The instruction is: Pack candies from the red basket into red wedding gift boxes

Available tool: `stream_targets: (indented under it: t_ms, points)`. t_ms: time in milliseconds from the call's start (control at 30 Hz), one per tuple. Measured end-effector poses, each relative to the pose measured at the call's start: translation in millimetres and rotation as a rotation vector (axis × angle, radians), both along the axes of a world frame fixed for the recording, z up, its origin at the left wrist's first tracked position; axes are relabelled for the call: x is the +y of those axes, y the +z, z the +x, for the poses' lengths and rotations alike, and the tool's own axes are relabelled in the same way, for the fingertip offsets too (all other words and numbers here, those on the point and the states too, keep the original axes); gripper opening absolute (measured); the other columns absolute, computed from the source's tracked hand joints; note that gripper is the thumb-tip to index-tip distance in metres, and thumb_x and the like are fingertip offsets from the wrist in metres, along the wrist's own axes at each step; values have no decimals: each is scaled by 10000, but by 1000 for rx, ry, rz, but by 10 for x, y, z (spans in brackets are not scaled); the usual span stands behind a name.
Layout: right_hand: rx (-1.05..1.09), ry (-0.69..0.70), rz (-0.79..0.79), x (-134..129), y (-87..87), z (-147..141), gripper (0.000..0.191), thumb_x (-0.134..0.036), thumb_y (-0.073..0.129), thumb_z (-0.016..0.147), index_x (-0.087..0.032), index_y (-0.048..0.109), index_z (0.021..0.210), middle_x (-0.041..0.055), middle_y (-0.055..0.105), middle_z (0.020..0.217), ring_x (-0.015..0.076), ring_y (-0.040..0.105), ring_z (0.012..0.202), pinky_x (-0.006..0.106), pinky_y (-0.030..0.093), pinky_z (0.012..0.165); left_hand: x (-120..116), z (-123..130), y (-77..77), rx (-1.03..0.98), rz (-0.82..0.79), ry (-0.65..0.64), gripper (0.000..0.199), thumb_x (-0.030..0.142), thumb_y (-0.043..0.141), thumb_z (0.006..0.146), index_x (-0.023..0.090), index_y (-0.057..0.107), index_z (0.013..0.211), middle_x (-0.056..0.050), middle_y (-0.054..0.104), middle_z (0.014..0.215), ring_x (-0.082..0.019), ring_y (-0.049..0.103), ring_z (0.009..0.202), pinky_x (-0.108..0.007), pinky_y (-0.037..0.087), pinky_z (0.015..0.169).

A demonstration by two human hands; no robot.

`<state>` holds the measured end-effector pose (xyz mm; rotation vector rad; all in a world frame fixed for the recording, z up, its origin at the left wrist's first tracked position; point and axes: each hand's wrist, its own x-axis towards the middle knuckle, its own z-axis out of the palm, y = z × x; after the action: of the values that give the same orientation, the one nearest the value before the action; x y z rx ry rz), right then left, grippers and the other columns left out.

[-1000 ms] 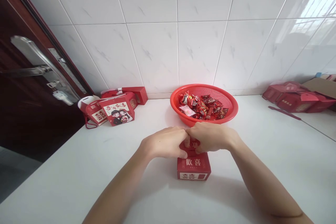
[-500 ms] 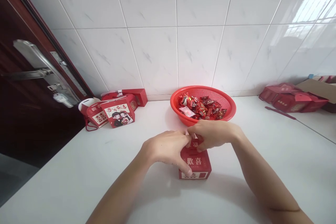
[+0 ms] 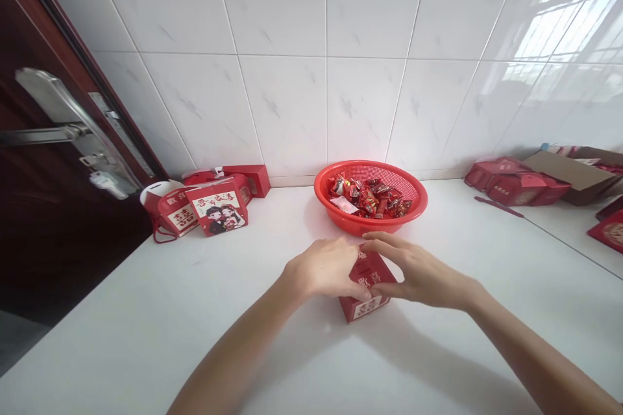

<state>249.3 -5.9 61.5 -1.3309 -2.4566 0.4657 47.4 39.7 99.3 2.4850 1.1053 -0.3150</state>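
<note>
From where I stand, both bare hands are bent around one small box: the left hand (image 3: 324, 266) arches over its left side, thumb on the near top edge, while the right hand (image 3: 421, 272) curves wide, thumb at that same edge and fingers stretched toward the far end. Both touch it, though I can't tell how firmly either one grips. The small red cardboard box with pale printed characters (image 3: 374, 266) is at the middle of the white tabletop (image 3: 146, 318), just this side of the round red plastic basket (image 3: 353, 224) of shiny wrapped sweets (image 3: 377, 198).

The step in hand looks to me like adjusting or turning the box. I'd judge that it calls for light, even pressure from both sides, as thin card would dent easily.

The left fingertips are lost behind the box, and the hands cover much of its lid and sides, so I can't make out whether every flap is tucked. Whatever is inside is hidden too. Over on the right, the open brown cardboard carton (image 3: 567, 175) and a dark red box (image 3: 608, 233) are cut off by the edge of view.
</note>
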Motion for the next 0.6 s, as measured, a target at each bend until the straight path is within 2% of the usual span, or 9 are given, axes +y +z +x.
stream_targets:
  t_ms: [67,133,200,300,433,600]
  points:
    - [35,-66,121,-110,-175,7,468,-397,627,920,-223,532,1344,180,471,1511,313,592,1256,464,537,971,1,4,-18,-22,5,-12,380,579,649,742,215,588,831,-53,655,857,-262,651,774,-307,410,537]
    - [61,-129,225,-216,-313,-4,467,-405,597,935,-236,517,1364,186,449,1535,336,544,1331,506,517,1022,2,7,-26,-63,-5,-19,370,572,646,753,229,607,884,-36,658,844,-256,655,780,-306,422,563]
    - [97,-157,287,-306,-412,-38,476,-376,573,942,-241,492,1391,184,453,1533,329,502,1382,501,508,1050,-3,17,-25,-97,-16,-14,355,558,656,750,239,610,899,-24,660,832,-251,656,780,-303,424,574]
    - [117,-169,335,-386,-523,-126,587,-335,587,905,-228,428,1460,200,359,1593,339,436,1436,508,487,1076,-23,49,-15,-132,-3,-4,295,509,656,746,232,593,826,-21,655,802,-238,646,757,-297,414,566]
    - [74,-244,326,-381,-654,-258,760,-465,680,833,-209,408,1494,240,199,1650,418,372,1459,581,458,1077,-44,72,3,-106,18,16,262,477,603,784,219,569,754,-28,641,744,-222,623,685,-303,410,557]
    - [96,-389,283,-342,-758,-337,613,-474,689,828,-263,539,1384,173,342,1600,401,324,1487,580,438,1097,12,33,-18,-107,1,-4,323,519,501,879,212,563,802,-50,663,863,-236,639,780,-310,416,595]
